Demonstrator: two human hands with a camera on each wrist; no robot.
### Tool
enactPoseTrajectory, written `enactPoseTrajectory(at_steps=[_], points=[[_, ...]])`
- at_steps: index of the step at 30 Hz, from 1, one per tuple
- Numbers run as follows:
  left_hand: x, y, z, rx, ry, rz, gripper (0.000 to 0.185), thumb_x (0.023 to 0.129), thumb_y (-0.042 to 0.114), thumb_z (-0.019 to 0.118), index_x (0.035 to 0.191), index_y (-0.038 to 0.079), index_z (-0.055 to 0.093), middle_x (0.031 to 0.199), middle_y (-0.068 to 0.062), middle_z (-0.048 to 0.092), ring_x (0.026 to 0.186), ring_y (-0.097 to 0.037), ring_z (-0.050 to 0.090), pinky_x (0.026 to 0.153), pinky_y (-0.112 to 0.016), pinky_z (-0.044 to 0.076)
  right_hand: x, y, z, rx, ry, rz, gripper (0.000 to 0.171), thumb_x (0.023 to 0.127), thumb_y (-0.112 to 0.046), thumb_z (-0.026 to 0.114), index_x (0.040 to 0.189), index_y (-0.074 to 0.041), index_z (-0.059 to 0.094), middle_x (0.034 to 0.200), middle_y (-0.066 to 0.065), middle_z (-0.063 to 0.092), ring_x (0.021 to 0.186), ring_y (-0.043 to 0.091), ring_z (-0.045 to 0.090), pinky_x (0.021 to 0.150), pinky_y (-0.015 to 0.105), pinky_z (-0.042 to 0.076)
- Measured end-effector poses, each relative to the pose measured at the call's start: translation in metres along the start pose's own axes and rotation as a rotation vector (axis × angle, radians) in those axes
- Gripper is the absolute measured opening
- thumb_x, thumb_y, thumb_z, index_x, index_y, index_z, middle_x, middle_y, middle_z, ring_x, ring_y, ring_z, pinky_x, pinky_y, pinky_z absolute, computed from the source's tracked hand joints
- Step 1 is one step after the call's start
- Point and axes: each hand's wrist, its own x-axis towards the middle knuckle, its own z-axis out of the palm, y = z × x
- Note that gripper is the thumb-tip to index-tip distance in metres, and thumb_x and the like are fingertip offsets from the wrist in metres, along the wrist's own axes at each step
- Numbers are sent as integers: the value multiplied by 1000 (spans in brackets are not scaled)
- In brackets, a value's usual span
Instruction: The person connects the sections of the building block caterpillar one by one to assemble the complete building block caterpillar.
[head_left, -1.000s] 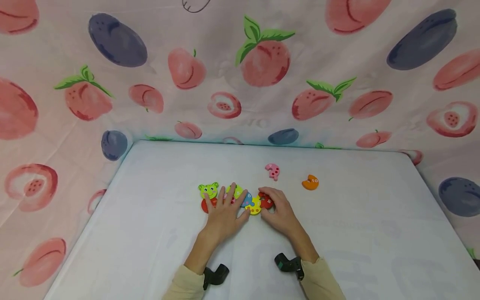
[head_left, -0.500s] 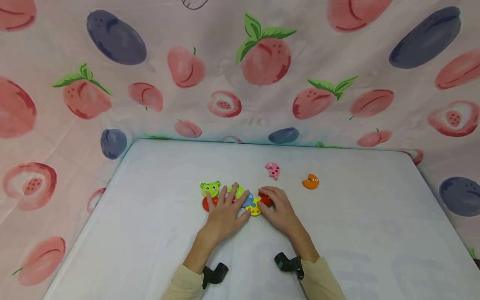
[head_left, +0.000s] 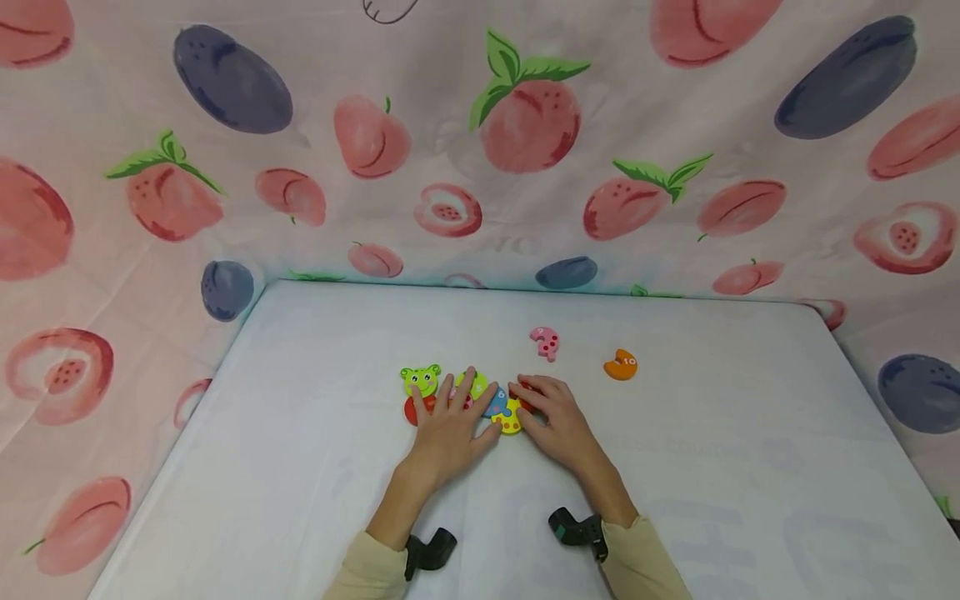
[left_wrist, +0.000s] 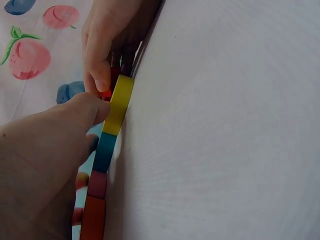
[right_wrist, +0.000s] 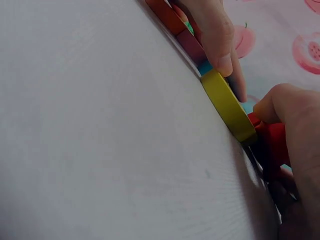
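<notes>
A row of flat caterpillar puzzle pieces lies on the white table, with a green smiling head piece (head_left: 420, 380) at its left end. My left hand (head_left: 446, 432) rests spread over the row, covering parts of the red, pink, light green and blue pieces. Its thumb touches the yellow piece (left_wrist: 119, 105). My right hand (head_left: 557, 423) pinches a red puzzle piece (right_wrist: 273, 145) at the right end of the row, against or very near the yellow one. Fingers hide most of this red piece in the head view, so its fit cannot be told.
Beyond the right hand lie two loose pieces, a pink one (head_left: 547, 342) with dark dots and an orange one (head_left: 621, 365) marked 10. A fruit-print cloth (head_left: 450, 125) hangs behind the white table (head_left: 300, 467).
The right hand's fingers have shifted slightly left over the red puzzle piece, which is now more covered. The left hand stays in nearly the same place on the row.
</notes>
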Motion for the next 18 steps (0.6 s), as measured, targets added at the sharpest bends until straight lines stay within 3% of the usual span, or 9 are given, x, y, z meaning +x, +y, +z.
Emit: enactPoseTrajectory(at_steps=[18], points=[[0,-1,4,-12,7,-5,59,88,59,41,142,38,29,154,-2,20,141,-34,17,103,-72,-2,0,-1,-1,58,-10,7,35,88,-15,55,122,-22,61,136,0,50,133,22,34,106,51,34]])
